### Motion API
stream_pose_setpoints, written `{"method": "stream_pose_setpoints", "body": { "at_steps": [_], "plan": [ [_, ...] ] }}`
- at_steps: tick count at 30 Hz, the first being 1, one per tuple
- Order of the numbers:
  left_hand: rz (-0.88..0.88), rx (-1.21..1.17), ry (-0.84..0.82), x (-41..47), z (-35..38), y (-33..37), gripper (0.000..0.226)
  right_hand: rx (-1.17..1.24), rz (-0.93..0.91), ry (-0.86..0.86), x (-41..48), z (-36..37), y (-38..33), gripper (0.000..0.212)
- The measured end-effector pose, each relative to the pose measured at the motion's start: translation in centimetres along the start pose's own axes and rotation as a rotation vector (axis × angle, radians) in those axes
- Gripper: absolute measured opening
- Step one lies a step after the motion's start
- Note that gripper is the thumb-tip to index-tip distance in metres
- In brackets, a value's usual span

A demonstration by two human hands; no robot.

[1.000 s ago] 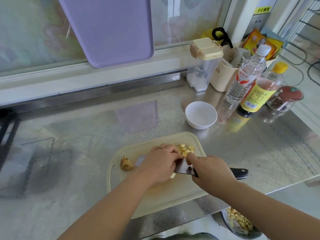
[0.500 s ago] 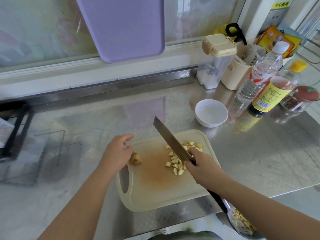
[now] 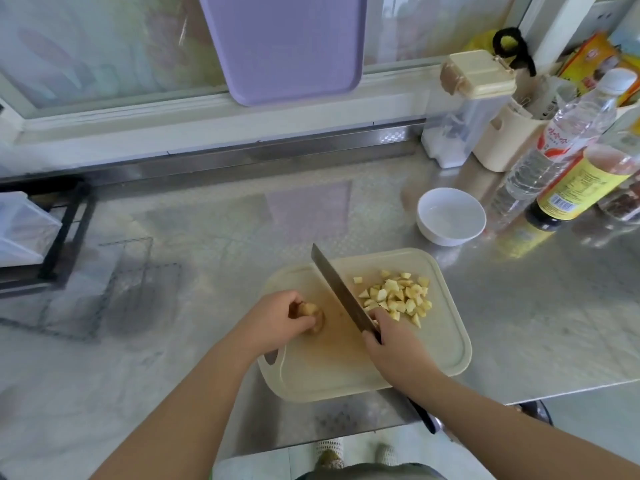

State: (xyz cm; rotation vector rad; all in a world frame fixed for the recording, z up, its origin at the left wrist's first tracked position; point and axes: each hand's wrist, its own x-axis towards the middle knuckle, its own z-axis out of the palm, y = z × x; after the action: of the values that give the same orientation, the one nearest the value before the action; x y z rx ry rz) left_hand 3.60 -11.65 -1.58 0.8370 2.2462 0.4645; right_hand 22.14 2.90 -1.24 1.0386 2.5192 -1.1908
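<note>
1 chunk sits in left hand, knife in right hand.

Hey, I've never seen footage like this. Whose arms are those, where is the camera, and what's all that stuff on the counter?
There is no machine here. These are a person's two bare arms, and every picture comes from one wide-angle camera worn on the head, looking forward and down.

On the steel counter lies a cream cutting board. The left hand grips a brownish uncut piece on it. The right hand grips a knife, with the blade pointing away between that piece and a pile of pale diced pieces.

Beyond the board stand a white bowl, a clear bottle and a yellow-labelled bottle. A purple board hangs or leans at the window.
</note>
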Motion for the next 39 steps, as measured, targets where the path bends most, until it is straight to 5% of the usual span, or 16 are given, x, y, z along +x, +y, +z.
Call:
{"method": "stream_pose_setpoints", "body": {
  "at_steps": [3,7,20,39],
  "plan": [
    [-0.024,-0.105,-0.088,0.5,1.2,1.2,0.033,-0.053,0.017,0.054,0.1,-0.9,0.7,0.005],
    [-0.018,-0.070,0.105,0.4,1.7,2.3,0.045,-0.046,0.005,0.066,-0.3,-1.3,0.6,0.006],
    [-0.219,-0.556,0.215,-1.0,5.7,2.0,0.023,-0.182,-0.070,0.024,-2.1,-0.8,-2.1,0.021],
    [-0.188,-0.414,0.248,-1.3,5.2,2.6,0.022,-0.188,-0.018,-0.040,-2.9,0.2,-2.7,0.018]
  ]
}}
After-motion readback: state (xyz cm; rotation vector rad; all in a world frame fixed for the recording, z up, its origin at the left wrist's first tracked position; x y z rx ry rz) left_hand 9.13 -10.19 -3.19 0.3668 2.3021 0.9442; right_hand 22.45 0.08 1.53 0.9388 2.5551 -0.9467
